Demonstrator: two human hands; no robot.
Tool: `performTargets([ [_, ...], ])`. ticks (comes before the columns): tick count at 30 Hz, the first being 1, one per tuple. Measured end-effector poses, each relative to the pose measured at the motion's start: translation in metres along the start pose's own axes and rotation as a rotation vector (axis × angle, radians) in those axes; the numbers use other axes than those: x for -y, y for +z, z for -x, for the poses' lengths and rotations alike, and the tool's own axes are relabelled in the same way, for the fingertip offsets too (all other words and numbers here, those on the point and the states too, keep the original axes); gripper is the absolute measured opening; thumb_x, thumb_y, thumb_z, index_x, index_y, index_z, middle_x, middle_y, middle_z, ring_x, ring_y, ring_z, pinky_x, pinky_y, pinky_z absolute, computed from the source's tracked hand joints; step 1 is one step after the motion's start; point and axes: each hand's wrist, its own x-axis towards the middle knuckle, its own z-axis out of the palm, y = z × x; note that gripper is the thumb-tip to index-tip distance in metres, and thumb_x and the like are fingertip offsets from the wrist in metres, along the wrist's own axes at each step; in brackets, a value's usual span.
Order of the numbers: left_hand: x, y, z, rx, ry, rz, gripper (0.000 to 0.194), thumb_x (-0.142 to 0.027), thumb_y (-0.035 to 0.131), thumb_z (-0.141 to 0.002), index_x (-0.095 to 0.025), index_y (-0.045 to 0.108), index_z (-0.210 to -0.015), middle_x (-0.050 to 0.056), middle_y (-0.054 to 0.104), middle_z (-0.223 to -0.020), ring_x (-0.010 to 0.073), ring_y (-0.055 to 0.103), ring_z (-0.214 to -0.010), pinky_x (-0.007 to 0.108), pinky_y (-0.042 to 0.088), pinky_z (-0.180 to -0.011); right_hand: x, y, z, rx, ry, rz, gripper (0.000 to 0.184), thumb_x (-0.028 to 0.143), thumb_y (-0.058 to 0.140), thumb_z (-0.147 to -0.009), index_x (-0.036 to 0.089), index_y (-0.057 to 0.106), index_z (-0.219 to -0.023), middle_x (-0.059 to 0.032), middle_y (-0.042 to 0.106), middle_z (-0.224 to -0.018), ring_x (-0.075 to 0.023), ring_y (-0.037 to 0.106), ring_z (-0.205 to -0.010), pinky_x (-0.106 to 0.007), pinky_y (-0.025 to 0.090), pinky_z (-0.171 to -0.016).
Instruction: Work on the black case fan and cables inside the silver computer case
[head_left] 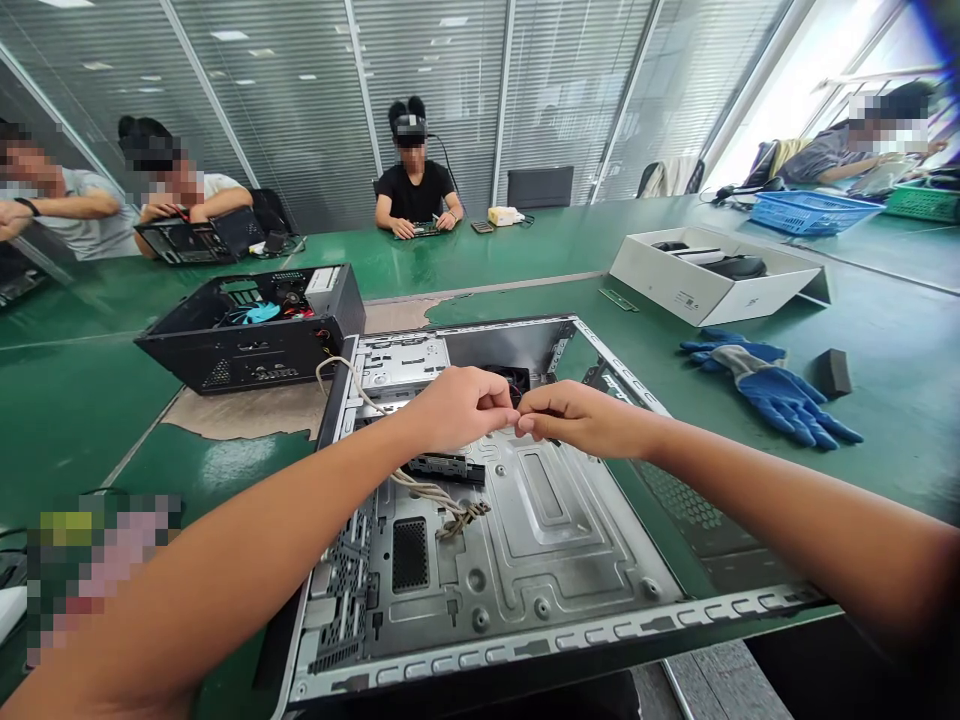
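Observation:
My left hand (pixel 471 408) and my right hand (pixel 559 415) meet fingertip to fingertip above an open computer case (pixel 559 530). The fingers of both are pinched together; whatever they may hold is too small or hidden to make out. Just behind them, partly covered, is a black fan (pixel 516 378) at the far wall of the case. Inside the case lie a bundle of grey-beige cables (pixel 457 515) and a black slotted part (pixel 450 467). A silver drive bay (pixel 401 365) takes up the far left corner.
A black computer case with a blue fan (pixel 255 350) stands at the left. To the right lie blue gloves (pixel 772 385), a dark block (pixel 832 372), a white box (pixel 720 275) and a small green circuit board (pixel 619 300). Several people sit around the green table (pixel 517 240).

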Motion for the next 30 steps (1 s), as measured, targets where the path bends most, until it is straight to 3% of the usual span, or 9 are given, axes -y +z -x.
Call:
performTargets([
  [6, 0.0018, -0.0015, 0.0027, -0.019, 0.042, 0.136, 0.011, -0.025, 0.061, -0.081, -0.017, 0.061, -0.088, -0.001, 0.062, -0.07, 0.0072, 0.053, -0.055, 0.023, 0.042, -0.057, -0.0011, -0.0038, -0.0005, -0.021, 0.05, -0.094, 0.035, 0.047, 0.054, -0.089, 0.019, 0.052, -0.069, 0.0038, 0.045, -0.062, -0.0101, 0.037, -0.056, -0.026, 0.031, -0.055],
  [11, -0.0006, -0.0002, 0.0023, -0.12, 0.094, 0.003, 0.007, -0.022, 0.062, -0.08, -0.016, 0.065, -0.078, 0.0, 0.063, -0.068, 0.0088, 0.054, -0.06, 0.024, 0.04, -0.06, -0.003, -0.004, 0.0001, -0.041, 0.044, -0.089, 0.033, 0.045, 0.053, -0.089, 0.019, 0.053, -0.069, 0.005, 0.041, -0.06, -0.0093, 0.034, -0.054, -0.025, 0.029, -0.053],
  [17, -0.0035, 0.0032, 0.0038, 0.005, -0.015, -0.006, 0.009, -0.023, 0.061, -0.081, -0.015, 0.066, -0.079, 0.002, 0.067, -0.071, 0.0105, 0.056, -0.062, 0.025, 0.04, -0.058, -0.0047, -0.0002, 0.0011, -0.09, -0.09, 0.168, 0.022, 0.034, 0.053, -0.087, 0.018, 0.059, -0.072, 0.0013, 0.053, -0.067, -0.0108, 0.042, -0.061, -0.027, 0.032, -0.059],
  [26, 0.0014, 0.0034, 0.0049, 0.059, 0.07, 0.188, 0.012, -0.026, 0.068, -0.077, -0.016, 0.063, -0.077, -0.001, 0.065, -0.068, 0.0076, 0.054, -0.056, 0.023, 0.042, -0.057, 0.0001, -0.001, 0.0024, 0.037, 0.015, -0.073, 0.024, 0.037, 0.053, -0.086, 0.018, 0.056, -0.072, 0.0043, 0.044, -0.063, -0.01, 0.036, -0.058, -0.026, 0.03, -0.055],
  [30, 0.0053, 0.0024, 0.0016, 0.005, 0.103, 0.11, 0.011, -0.025, 0.071, -0.074, -0.016, 0.065, -0.077, -0.002, 0.065, -0.066, 0.0076, 0.053, -0.058, 0.023, 0.041, -0.059, -0.0024, -0.0018, 0.0011, 0.001, 0.023, -0.1, 0.025, 0.041, 0.055, -0.086, 0.018, 0.055, -0.075, 0.005, 0.042, -0.064, -0.0099, 0.035, -0.058, -0.026, 0.029, -0.055],
])
